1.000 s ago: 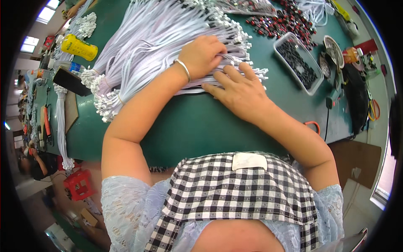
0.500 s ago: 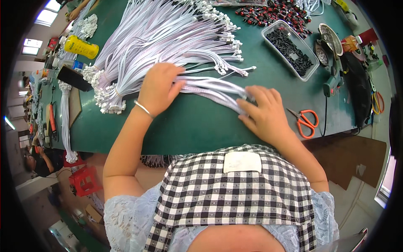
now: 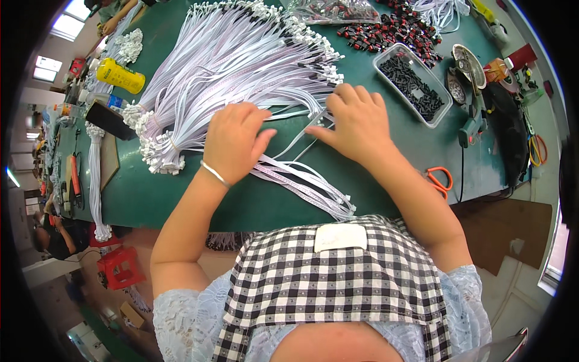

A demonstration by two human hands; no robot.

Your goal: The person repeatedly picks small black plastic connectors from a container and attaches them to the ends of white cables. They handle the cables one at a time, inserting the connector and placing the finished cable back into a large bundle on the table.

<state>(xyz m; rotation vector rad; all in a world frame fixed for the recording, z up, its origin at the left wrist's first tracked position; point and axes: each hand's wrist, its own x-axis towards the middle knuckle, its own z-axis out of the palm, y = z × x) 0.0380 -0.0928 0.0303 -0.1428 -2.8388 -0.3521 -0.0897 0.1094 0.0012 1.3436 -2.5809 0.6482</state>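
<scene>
A large fan of flat white cables (image 3: pixel 223 66) with white plugs at both ends covers the table before me. My left hand (image 3: pixel 236 143) lies over the cables near the tied end, its thumb apart from its bent fingers. My right hand (image 3: pixel 359 125) reaches to the loose plug ends at the fan's right, thumb and fingers spread around a few strands without visibly gripping them. A smaller group of cables (image 3: pixel 301 181) runs out from under my left hand toward the table's front edge. My left palm hides where they cross.
Right of the fan stands a clear plastic box (image 3: pixel 445 111) of small black parts. Behind it lie a pile of red-and-black parts (image 3: pixel 392 33) and metal dishes (image 3: pixel 469 63). Orange-handled scissors (image 3: pixel 445 176) are partly behind my right forearm. A yellow bottle (image 3: pixel 120 75) lies at left.
My right hand has moved away and left from the smaller cable group to the fan's plug ends. That group has shifted nearer the table's front edge. My left hand stays over the cables.
</scene>
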